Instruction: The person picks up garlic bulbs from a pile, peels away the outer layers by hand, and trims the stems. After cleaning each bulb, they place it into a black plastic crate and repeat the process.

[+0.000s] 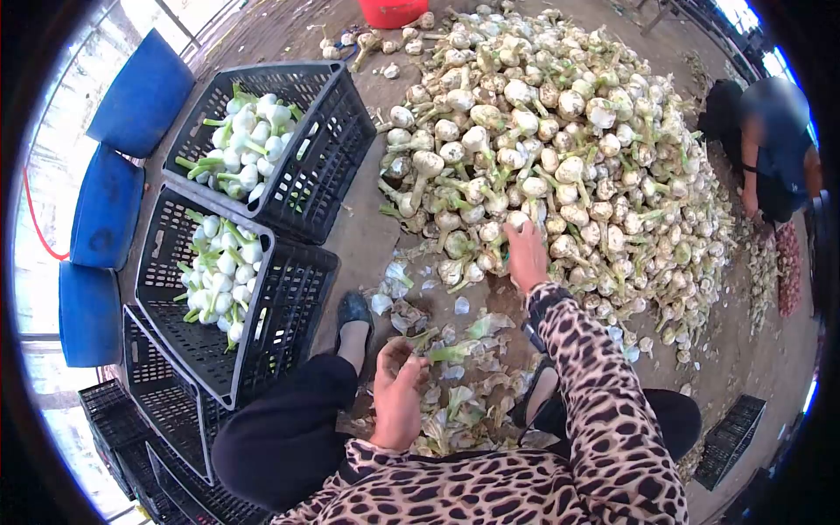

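Note:
My right hand [528, 255] reaches to the near edge of a large heap of garlic [560, 157], its fingers closed on a garlic bulb [518, 219]. The heaped bulbs are whitish and soil-stained, with trimmed green stems. My left hand [398, 395] is held above the ground between my legs, thumb and fingers curled together. A piece of green stem [451, 353] shows beside its thumb; I cannot tell what the fingers hold. Below lie loose peelings and leaf scraps [464, 407].
On the left, two black crates [302, 188] [284, 302] hold clean white bulbs with short stems. Blue containers [105, 206] stand behind them. More black crates [166, 385] are at the lower left. A red bucket [391, 12] sits at the back. Another person [779, 157] crouches right of the heap.

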Demonstrator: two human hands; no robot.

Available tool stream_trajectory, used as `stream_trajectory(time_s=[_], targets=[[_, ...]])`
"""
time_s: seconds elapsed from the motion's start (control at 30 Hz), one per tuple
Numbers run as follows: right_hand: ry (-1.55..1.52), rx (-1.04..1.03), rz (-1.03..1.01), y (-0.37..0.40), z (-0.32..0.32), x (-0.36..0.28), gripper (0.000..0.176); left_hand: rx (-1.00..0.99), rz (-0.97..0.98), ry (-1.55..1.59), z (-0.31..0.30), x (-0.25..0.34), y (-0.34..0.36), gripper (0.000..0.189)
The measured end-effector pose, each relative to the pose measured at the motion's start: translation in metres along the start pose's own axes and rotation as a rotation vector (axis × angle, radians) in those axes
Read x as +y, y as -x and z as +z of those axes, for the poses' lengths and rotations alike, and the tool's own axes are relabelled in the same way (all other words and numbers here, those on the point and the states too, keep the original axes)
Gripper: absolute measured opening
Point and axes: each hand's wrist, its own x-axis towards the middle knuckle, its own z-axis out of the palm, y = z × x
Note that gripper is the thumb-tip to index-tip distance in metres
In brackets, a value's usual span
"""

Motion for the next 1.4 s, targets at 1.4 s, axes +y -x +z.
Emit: stream_trajectory(time_s=[1.4], targets=[[-1.356,-0.316,0.160,0.196,-0.191,-0.114,0.018,-0.799,0.450,-0.142,-0.001,0.013,0.062,0.061]])
